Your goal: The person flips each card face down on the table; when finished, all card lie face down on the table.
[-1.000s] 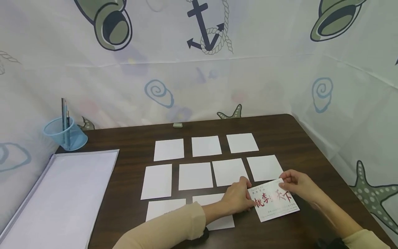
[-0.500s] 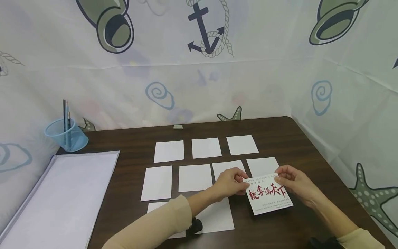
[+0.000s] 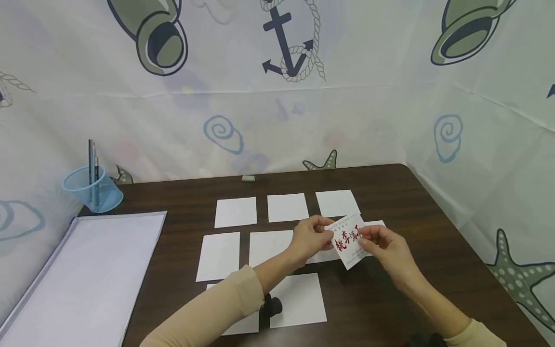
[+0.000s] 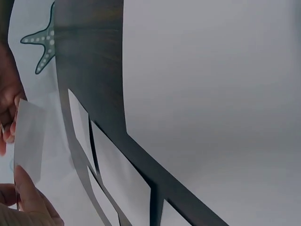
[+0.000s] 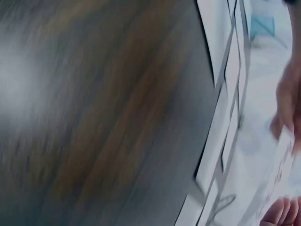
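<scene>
A white card with red Chinese characters (image 3: 345, 238) is held between both hands, raised above the dark table and tilted. My left hand (image 3: 309, 238) pinches its left edge between thumb and fingers. At the opposite edge my right hand (image 3: 390, 250) grips it the same way. In the left wrist view the card's plain back (image 4: 30, 141) faces the camera, with left-hand fingers (image 4: 30, 200) on its lower end. The right wrist view catches the card (image 5: 277, 172) nearly edge-on, partly cut off by the frame.
White cards lie in rows on the brown table (image 3: 182, 202); one is in the back row (image 3: 235, 212), another in front (image 3: 299, 301). A whiteboard (image 3: 86, 274) lies at the left, behind it a blue cup (image 3: 97, 193) with pencils. A patterned curtain (image 3: 373, 115) surrounds the table.
Both hands have lifted the printed card and carried it up and to the left, away from the near right of the table. It is now more tilted and covers part of the middle row.
</scene>
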`<action>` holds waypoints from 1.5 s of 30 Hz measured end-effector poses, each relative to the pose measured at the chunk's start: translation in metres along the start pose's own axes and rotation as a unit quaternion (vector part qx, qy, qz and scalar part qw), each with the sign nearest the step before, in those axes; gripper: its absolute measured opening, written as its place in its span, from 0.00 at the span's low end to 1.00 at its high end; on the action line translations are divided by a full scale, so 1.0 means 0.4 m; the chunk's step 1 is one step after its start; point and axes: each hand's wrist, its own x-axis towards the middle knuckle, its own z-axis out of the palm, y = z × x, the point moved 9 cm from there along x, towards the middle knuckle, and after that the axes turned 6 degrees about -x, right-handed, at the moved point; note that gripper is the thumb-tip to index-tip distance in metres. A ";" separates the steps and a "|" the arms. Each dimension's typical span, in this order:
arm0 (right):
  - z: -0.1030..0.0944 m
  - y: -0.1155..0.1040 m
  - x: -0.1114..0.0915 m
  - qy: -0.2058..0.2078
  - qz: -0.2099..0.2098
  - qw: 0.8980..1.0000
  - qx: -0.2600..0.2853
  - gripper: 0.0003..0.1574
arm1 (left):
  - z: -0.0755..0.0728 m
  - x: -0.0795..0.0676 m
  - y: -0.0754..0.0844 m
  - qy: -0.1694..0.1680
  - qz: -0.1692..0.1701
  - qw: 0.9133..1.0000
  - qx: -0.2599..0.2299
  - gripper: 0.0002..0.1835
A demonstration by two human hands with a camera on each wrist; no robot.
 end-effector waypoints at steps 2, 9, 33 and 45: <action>0.025 -0.022 -0.007 -0.006 -0.035 0.999 -0.013 0.15 | 0.004 -0.003 0.000 0.005 -0.001 1.000 -0.017 0.15; 0.069 -0.072 -0.037 0.008 -0.141 0.987 -0.077 0.19 | 0.023 -0.014 -0.002 0.004 -0.016 0.998 -0.063 0.15; -0.043 -0.072 -0.018 0.160 -0.152 0.974 -0.061 0.16 | -0.098 0.001 -0.016 0.135 0.072 0.988 -0.036 0.19; -0.050 0.041 0.011 0.021 -0.034 0.995 -0.092 0.22 | -0.051 -0.046 -0.071 0.068 0.021 0.995 -0.063 0.19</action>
